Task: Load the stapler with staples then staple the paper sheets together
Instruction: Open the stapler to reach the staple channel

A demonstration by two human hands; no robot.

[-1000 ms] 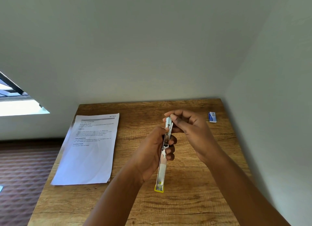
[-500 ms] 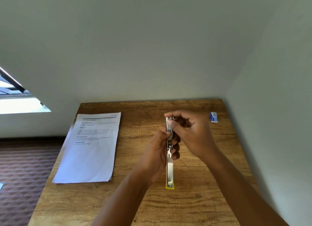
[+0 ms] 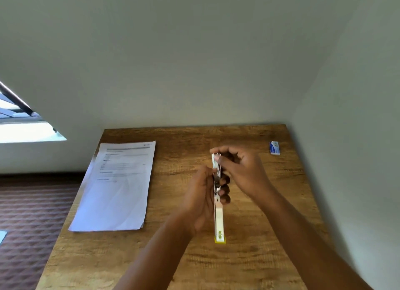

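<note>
A long metal stapler (image 3: pixel 218 220) with a yellow near end is swung open and held above the wooden table (image 3: pixel 249 257), pointing away from me. My left hand (image 3: pixel 203 201) grips its middle from the left, fingers curled round the body. My right hand (image 3: pixel 242 170) pinches the stapler's far end between thumb and fingers; whether staples are between them is hidden. The paper sheets (image 3: pixel 116 188), a stack with printed text on top, lie flat on the left part of the table. A small blue and white staple box (image 3: pixel 274 147) sits at the far right.
The table stands in a corner, with a wall behind it and a wall along its right edge. Left of the table are patterned carpet (image 3: pixel 28 220) and a bright window (image 3: pixel 23 127).
The stapler has swung from a slight tilt to pointing straight away from me. Both hands have kept their hold, with the right hand's fingers working at the far end.
</note>
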